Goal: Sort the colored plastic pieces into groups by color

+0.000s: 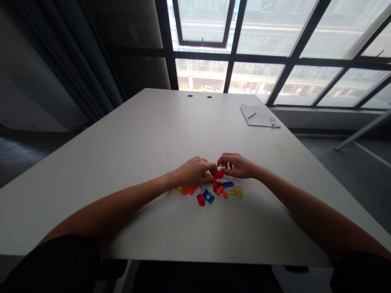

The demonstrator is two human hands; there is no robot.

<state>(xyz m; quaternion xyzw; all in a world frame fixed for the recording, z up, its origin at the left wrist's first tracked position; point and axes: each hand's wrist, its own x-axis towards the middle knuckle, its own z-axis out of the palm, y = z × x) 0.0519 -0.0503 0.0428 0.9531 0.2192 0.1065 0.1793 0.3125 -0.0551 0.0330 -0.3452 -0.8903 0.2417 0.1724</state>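
Both my hands meet over a small heap of coloured plastic pieces on the white table [152, 134]. My left hand [195, 171] and my right hand [236, 165] are both closed in a pinch on a red piece [218, 175] held between them, just above the heap. Below the hands lie an orange piece [187, 190], a blue piece [209, 196], a red piece [200, 200], another blue piece [227, 184] and a yellow piece [236, 193]. Part of the heap is hidden under my fingers.
A sheet of paper [258, 115] with a pen [273, 121] lies at the far right of the table. Two round cable holes [199, 96] sit near the far edge. Large windows stand behind the table; a dark curtain hangs at left.
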